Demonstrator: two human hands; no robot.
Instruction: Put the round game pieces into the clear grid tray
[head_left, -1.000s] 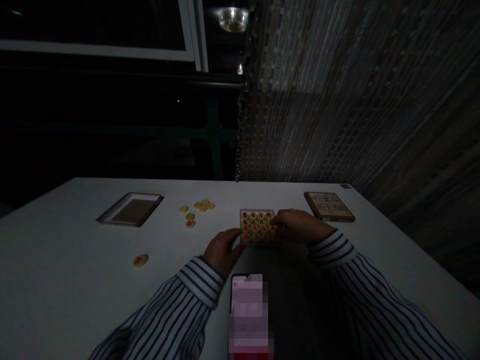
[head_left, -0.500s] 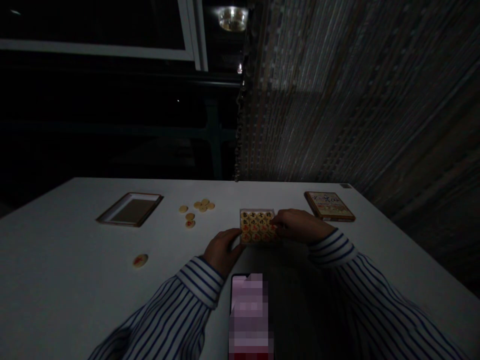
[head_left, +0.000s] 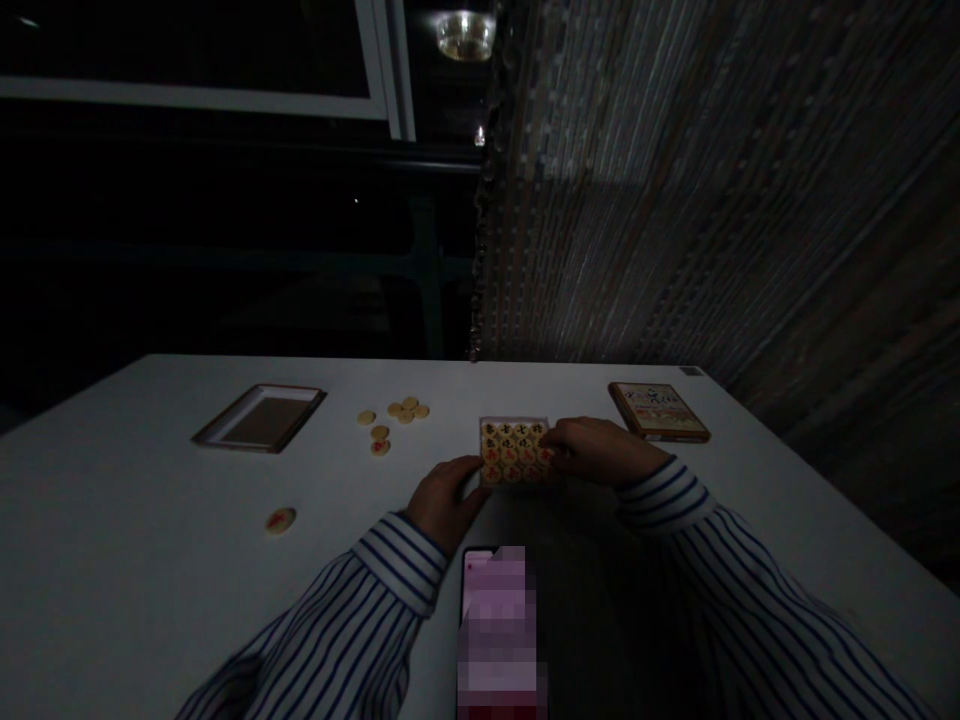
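A shallow clear box [head_left: 517, 487] holds rows of round xiangqi pieces [head_left: 512, 457], black characters in the far rows and red in the near ones. My left hand [head_left: 448, 498] grips the box at its left edge, thumb near the front corner. At the right side, my right hand [head_left: 592, 447] has its fingers bent down over a red piece [head_left: 545, 455] in the box. The fingertips partly hide that piece. To the left, several loose pieces [head_left: 407, 409] lie in a small group, and a single red-marked piece [head_left: 280, 520] lies nearer to me.
An open box lid or tray [head_left: 279, 441] sits at the left of the white table [head_left: 180, 580]. A closed box [head_left: 660, 410] with a printed cover lies at the right. In front of me is a phone [head_left: 480, 580]. A bead curtain [head_left: 615, 200] hangs behind the table.
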